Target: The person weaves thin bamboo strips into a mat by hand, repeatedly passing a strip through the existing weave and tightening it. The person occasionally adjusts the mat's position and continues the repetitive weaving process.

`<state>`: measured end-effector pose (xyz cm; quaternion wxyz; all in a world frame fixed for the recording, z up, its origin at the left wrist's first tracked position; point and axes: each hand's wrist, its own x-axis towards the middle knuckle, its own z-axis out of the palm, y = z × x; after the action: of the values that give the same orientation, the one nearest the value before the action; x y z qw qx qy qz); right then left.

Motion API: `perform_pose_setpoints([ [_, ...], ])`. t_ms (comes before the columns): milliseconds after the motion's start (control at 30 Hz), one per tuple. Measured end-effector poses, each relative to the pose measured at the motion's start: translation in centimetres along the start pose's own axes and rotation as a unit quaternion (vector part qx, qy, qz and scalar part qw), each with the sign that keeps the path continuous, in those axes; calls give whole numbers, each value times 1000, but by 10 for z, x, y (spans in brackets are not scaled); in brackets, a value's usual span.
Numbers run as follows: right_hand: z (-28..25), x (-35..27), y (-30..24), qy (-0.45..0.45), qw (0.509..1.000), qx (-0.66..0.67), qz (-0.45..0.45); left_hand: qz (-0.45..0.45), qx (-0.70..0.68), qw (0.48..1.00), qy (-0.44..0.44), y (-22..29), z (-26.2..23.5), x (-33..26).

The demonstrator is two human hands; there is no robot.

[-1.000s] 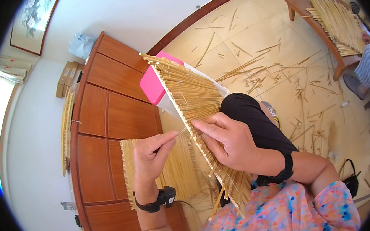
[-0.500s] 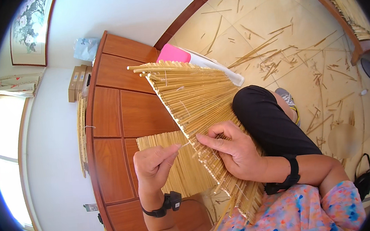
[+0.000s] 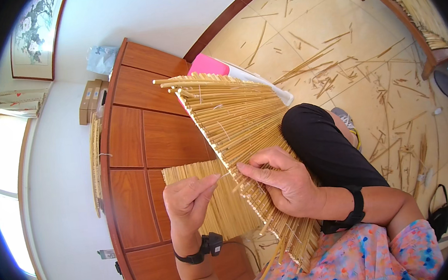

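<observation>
A mat of thin yellow reed stalks [image 3: 232, 108] lies slanting across my lap, its cut stalk ends facing left. My left hand [image 3: 190, 198] is closed in a pinch at the left of that edge, holding a thin pale string [image 3: 225, 175] that runs to the mat. On the mat's edge rests my right hand [image 3: 282, 180], thumb and fingers pressed together over the stalks where the string meets them. Short string ties show across the mat's surface. Both wrists wear black straps.
A reddish-brown wooden cabinet [image 3: 173, 136] stands at the left, with another reed mat [image 3: 213, 209] beside it. Cut reed pieces [image 3: 329, 74] litter the tiled floor. A wooden bench [image 3: 403, 10] holding reeds is at upper right. A pink object [image 3: 208, 65] sits behind the mat.
My hands keep nearly the same pose, with the string still pinched at the mat's edge. The view has shifted very slightly.
</observation>
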<state>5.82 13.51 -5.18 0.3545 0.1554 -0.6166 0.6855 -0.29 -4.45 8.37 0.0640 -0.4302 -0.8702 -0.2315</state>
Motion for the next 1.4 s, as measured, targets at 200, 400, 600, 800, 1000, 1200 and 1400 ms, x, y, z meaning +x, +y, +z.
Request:
perform_pose_setpoints([
  [200,2,1,1,-10,1000,-1,-6,6,12,1000,-1,-5,4,-1],
  [400,1,1,2,-10,1000,-5,0,5,-25,999,20,-8,14,3],
  [600,1,2,2,-15,1000,-9,-12,-2,-22,999,28,-6,14,3],
  [800,-1,6,1,-25,999,-16,-21,-88,-7,996,32,11,15,6],
  [1000,-9,4,1,-38,999,-10,-3,-143,-46,988,28,19,17,2],
  [1200,-9,5,1,-52,998,-23,-6,-117,-40,992,24,11,14,0],
  [1400,-10,9,-1,-65,996,-51,-17,-129,-40,990,27,22,27,11],
])
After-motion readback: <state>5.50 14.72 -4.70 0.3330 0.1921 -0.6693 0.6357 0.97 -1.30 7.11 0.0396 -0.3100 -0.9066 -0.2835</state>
